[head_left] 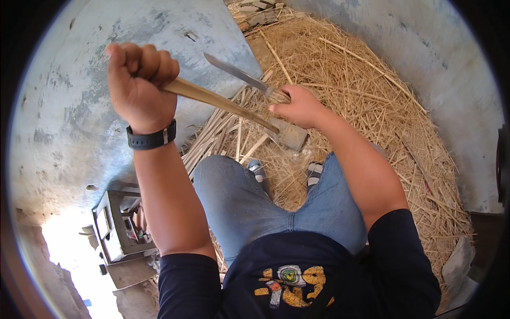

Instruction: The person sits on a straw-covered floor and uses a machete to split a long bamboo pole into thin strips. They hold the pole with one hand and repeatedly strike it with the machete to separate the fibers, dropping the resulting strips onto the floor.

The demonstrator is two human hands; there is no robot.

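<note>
My left hand (139, 87), a fist with a black watch (151, 137) at its wrist, is raised at the left and wrapped round the upper end of a long, pale bamboo stick (215, 100). The stick slants down to the right, and its lower end meets a greyish block (292, 136) on the ground in front of my feet; whether it touches is hard to tell. My right hand (300, 108) grips a knife (236, 70) by its wrapped, light-coloured handle. The long metal blade points up and left, apart from the stick and beyond it.
Straw-like shavings (350, 69) cover the ground ahead and to the right. Split strips (212, 135) lie at my left knee. Grey-blue walls (175, 32) stand close on both sides. A small open-framed cabinet (119, 226) is at lower left, and bricks or stones (260, 16) lie at the far end.
</note>
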